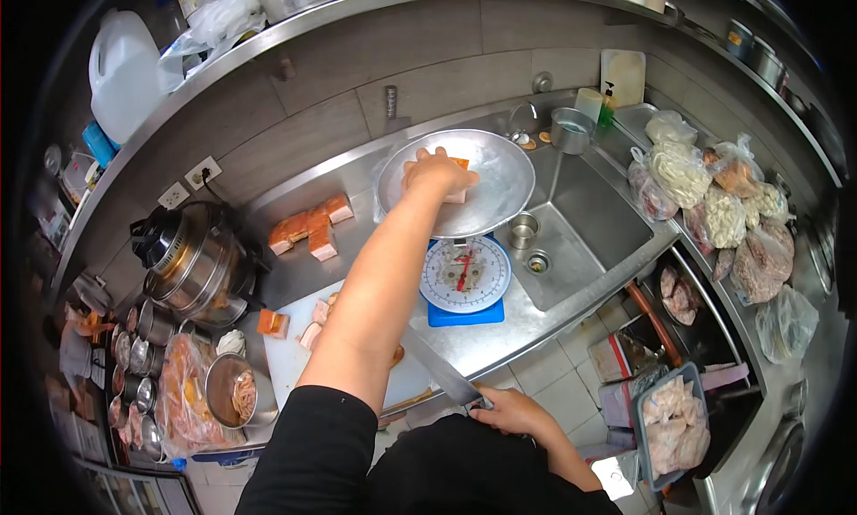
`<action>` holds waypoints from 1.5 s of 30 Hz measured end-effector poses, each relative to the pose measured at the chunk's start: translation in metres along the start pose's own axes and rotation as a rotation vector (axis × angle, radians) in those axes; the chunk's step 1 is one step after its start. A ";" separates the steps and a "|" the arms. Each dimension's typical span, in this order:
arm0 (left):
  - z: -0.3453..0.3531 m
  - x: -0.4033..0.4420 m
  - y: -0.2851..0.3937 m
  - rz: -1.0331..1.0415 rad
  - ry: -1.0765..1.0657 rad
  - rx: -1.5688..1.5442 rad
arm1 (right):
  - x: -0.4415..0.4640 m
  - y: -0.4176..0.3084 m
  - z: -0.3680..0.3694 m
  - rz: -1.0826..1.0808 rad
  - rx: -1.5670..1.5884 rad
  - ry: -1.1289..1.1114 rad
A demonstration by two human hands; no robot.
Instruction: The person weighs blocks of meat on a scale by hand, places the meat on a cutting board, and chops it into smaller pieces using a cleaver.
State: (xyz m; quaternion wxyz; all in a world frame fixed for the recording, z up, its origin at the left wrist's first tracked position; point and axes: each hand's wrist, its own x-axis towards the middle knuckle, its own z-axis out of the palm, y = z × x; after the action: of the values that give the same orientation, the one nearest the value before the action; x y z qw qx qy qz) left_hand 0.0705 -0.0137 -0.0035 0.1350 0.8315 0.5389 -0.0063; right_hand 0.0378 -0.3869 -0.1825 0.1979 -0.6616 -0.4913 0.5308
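Observation:
My left hand (435, 171) reaches into the round metal pan (509, 194) of a weighing scale. Its fingers curl over a chunk of pork belly (457, 196) with an orange-brown skin, partly hidden under the hand. Below the pan is the scale's white dial (465, 274) with a red needle, in a blue body. Low in the view, my right hand (516, 413) grips the handle of a knife (446, 377), its broad blade pointing up and left. Beneath my left forearm lies a white cutting board (299, 359) with cut pork pieces (273, 323) on it.
More pork belly strips (312, 227) lie on the steel counter behind the board. A sink (585, 220) with a metal cup (523, 230) is to the right. Bagged food (678, 171) fills the right side. A metal pot (241, 390) and a large steel appliance (196, 261) stand left.

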 end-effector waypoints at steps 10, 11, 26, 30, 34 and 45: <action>-0.025 -0.095 -0.146 0.527 -0.387 -1.979 | 0.006 -0.005 -0.023 0.029 0.167 -0.051; -0.014 -0.108 -0.166 0.573 -0.398 -2.092 | 0.008 -0.006 -0.021 0.058 0.200 -0.023; 0.167 -0.265 -0.389 0.181 0.250 -1.384 | 0.049 -0.061 0.041 0.040 0.385 0.032; 0.155 -0.284 -0.395 0.184 0.217 -0.599 | 0.055 -0.080 0.059 0.054 0.346 0.032; 0.173 -0.272 -0.402 0.201 -0.004 -0.156 | 0.061 -0.089 0.069 0.067 0.301 -0.001; 0.185 -0.279 -0.493 -0.088 0.395 -1.106 | 0.073 -0.115 0.084 0.115 -0.071 -0.032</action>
State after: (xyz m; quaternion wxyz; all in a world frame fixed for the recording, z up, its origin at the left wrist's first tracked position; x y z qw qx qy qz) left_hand -0.4642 -0.1178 -0.2459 0.4454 0.5999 0.5109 0.4251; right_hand -0.0916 -0.2958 -0.1593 0.1354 -0.6867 -0.4741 0.5341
